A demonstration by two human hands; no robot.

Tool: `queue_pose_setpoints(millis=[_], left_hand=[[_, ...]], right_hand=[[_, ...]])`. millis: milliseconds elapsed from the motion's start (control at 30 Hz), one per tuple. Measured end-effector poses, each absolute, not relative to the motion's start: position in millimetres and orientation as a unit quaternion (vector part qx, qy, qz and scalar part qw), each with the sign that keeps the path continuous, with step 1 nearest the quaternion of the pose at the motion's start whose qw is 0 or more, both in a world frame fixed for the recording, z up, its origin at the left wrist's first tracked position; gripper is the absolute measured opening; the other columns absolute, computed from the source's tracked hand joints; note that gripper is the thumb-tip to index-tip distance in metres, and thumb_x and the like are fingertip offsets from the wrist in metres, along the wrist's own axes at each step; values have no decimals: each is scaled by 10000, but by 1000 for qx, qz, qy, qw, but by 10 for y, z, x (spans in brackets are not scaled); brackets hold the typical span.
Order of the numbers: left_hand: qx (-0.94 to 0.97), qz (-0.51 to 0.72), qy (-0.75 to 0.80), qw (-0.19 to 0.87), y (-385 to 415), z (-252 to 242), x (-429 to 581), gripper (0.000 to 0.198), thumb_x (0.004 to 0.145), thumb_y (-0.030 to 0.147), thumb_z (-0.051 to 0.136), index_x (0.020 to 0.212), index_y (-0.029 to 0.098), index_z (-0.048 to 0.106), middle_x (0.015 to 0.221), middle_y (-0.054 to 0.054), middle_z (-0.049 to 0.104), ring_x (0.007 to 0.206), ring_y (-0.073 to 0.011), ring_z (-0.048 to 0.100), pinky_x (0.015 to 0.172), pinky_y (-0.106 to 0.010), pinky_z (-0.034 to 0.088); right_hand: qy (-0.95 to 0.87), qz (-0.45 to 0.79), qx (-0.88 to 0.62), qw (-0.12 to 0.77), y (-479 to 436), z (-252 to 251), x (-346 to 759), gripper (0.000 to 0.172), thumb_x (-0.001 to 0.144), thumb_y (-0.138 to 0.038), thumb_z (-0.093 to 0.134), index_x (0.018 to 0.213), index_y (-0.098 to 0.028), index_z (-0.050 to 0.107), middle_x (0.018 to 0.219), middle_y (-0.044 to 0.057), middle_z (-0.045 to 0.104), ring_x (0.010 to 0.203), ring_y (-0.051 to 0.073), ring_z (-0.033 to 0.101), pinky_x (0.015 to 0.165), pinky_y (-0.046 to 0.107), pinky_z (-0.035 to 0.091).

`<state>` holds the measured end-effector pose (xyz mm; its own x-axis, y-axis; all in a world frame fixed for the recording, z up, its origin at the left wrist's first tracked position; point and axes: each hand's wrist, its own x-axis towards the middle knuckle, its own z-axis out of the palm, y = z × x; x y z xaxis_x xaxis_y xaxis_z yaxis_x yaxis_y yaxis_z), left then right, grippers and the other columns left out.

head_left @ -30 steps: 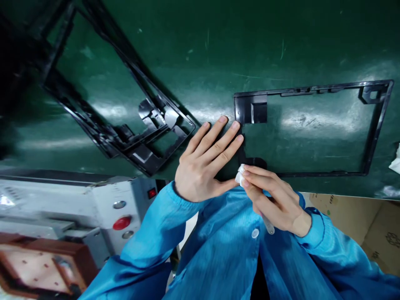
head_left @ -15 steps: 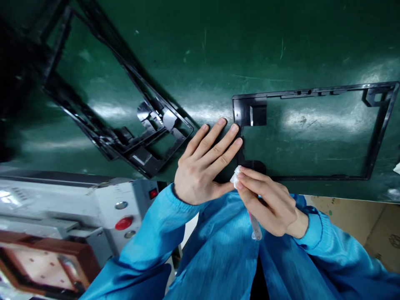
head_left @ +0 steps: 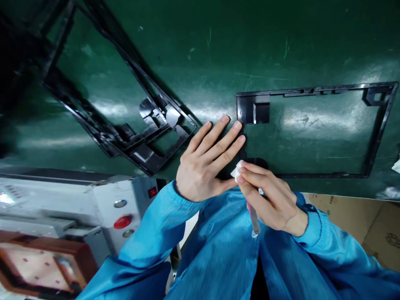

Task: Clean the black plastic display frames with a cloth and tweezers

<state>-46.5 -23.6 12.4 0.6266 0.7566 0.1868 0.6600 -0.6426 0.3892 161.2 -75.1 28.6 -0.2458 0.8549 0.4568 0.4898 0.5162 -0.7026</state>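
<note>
A rectangular black plastic frame lies flat on the green tabletop. My left hand is spread flat, its fingertips at the frame's left edge. My right hand pinches a crumpled white wipe between thumb and fingers at the frame's lower left corner, close to my left thumb. Below the right palm hangs a badge or tag on a pink strap in front of the blue jacket; whether the hand touches it I cannot tell.
Several similar black frames are stacked askew at the left of the green table. A grey machine with a red button stands at lower left, beside a reddish-brown fixture. Cardboard shows at lower right. A white scrap lies at the right edge.
The right hand with the wipe has shifted very slightly up along the frame's corner. My left hand keeps its place on the edge; the view has moved a little.
</note>
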Motion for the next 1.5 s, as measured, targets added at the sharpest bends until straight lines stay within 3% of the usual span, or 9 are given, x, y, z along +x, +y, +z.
queue_pose_setpoints(millis=[133, 233, 333, 567, 667, 867, 1100, 1233, 1500], left_hand=[[892, 166, 391, 152, -228, 102, -483, 809, 1078, 648, 542, 1765, 292, 304, 1723, -88, 491, 1659, -337, 399, 1383, -532, 332], [892, 169, 391, 150, -220, 89, -481, 825, 1062, 649, 584, 1755, 289, 317, 1723, -92, 493, 1658, -337, 403, 1385, -528, 333], [895, 162, 389, 146, -210, 86, -477, 844, 1043, 676, 615, 1738, 282, 342, 1726, -102, 487, 1653, -347, 408, 1380, -541, 346], [883, 128, 415, 179, -189, 90, -474, 905, 985, 793, 623, 1719, 313, 401, 1759, -83, 440, 1666, -378, 376, 1400, -589, 294], [879, 123, 418, 192, -182, 90, -469, 928, 973, 833, 595, 1723, 321, 403, 1767, -77, 429, 1669, -388, 369, 1403, -606, 278], [881, 137, 409, 193, -186, 92, -451, 929, 988, 796, 611, 1733, 295, 371, 1771, -91, 419, 1674, -381, 362, 1409, -595, 269], [880, 139, 410, 194, -196, 94, -429, 878, 1014, 740, 595, 1727, 275, 380, 1778, -90, 405, 1687, -361, 344, 1413, -581, 271], [877, 150, 409, 204, -198, 104, -425, 813, 1041, 667, 586, 1725, 276, 386, 1780, -78, 406, 1687, -357, 345, 1417, -570, 268], [883, 174, 394, 187, -194, 95, -422, 834, 1036, 646, 621, 1730, 257, 370, 1764, -93, 432, 1672, -360, 375, 1405, -574, 303]], right_hand=[[-755, 299, -415, 410, -773, 278, 1731, 154, 1021, -8, 664, 982, -126, 754, 1069, 132, 816, 1140, 260, 816, 983, 343, 737], [-700, 327, -447, 450, -785, 262, 1787, 238, 1008, 25, 632, 1088, -161, 756, 1068, 90, 806, 1089, 233, 821, 924, 357, 748], [-595, 306, -537, 514, -785, 260, 1798, 292, 939, 48, 707, 1041, -218, 767, 1029, 58, 804, 976, 249, 832, 852, 410, 756], [-491, 266, -555, 617, -698, 198, 1855, 129, 952, -98, 780, 990, -211, 729, 891, 38, 715, 806, 243, 788, 770, 469, 738], [-493, 282, -559, 604, -684, 210, 1892, 114, 976, -143, 774, 1025, -222, 709, 923, 34, 688, 799, 236, 780, 776, 471, 734], [-549, 347, -563, 511, -684, 338, 1936, 131, 996, -73, 748, 1033, -199, 748, 1021, 86, 753, 941, 265, 804, 832, 456, 697], [-636, 387, -518, 421, -594, 415, 1869, 110, 947, -141, 855, 973, -210, 774, 1045, 45, 830, 957, 218, 807, 871, 393, 683], [-669, 411, -489, 380, -567, 448, 1889, 150, 951, -62, 806, 960, -202, 753, 1047, 21, 821, 962, 174, 807, 867, 325, 670], [-686, 464, -448, 337, -514, 439, 2016, 299, 946, 50, 656, 987, -226, 764, 1127, 28, 791, 1062, 204, 792, 943, 366, 665]])
